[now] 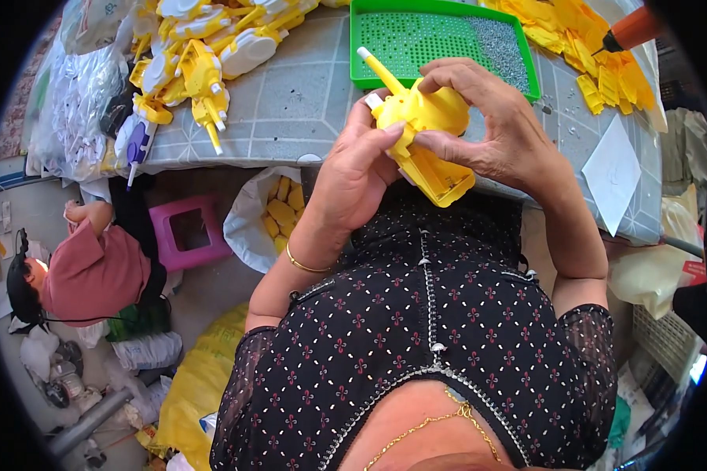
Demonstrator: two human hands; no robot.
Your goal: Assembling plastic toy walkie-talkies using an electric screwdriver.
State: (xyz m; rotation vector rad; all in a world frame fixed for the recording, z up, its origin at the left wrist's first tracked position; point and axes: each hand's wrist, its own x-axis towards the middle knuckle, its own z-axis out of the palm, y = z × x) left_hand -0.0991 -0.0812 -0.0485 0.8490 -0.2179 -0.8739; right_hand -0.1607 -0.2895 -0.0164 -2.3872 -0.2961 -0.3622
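Observation:
A yellow plastic toy shell (440, 114), with a rounded body, a white-tipped barrel and a squared hollow end, is held above the table's near edge. My left hand (352, 169) wraps its left side, thumb pressed on the front and most fingers hidden behind. On the other side, my right hand (495, 125) curves over the rounded body, its thumb and fingers touching the plastic. Just beyond both hands lies a green tray (359, 39), with small grey screws (495, 51) heaped in its right part.
Similar yellow-and-white toys (200, 71) pile up at the far left. Loose yellow parts (565, 39) lie far right, below an orange-and-black screwdriver (632, 30). White paper (611, 174) rests near the table's right edge. At left are a person (94, 275), a pink stool (161, 231) and a white sack (247, 228).

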